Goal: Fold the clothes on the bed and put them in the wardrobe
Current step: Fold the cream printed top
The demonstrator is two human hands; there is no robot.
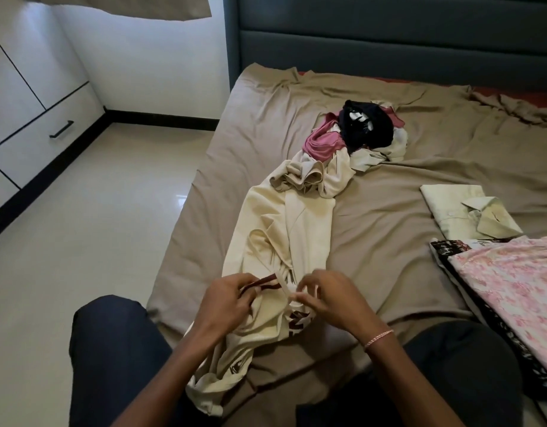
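The bed (pixel 266 124) fills most of what I see, covered in a rumpled tan sheet, with a dark padded headboard (pixel 389 41) at its far end. To my left lie the pale glossy floor (pixel 96 226) and the white wardrobe (pixel 19 87), whose lower drawer is closed.

A long cream garment (pixel 296 223) stretches down the middle of the bed towards me. Its near end is bunched and hangs over the mattress edge between my knees. Its far end runs into a loose pile of clothes (pixel 374 149) near the middle of the bed, with a dark piece (pixel 366 124) on top and a pink one (pixel 321 144) beside it.

On my right, near the bed's edge, a pink flowered cloth (pixel 512 282) lies flat over a black-and-white one (pixel 451 246). Just beyond them sits a folded pale shirt (pixel 469 214), collar up.

Both my hands work at the near end of the cream garment. My left hand (pixel 226 303) has its fingers curled around a dark red band (pixel 266 280) and the cream cloth with it. My right hand (pixel 330 297) pinches a narrow cream strip (pixel 292 292) between its fingertips, close to the left. A thin pink bracelet (pixel 378 337) sits on my right wrist.
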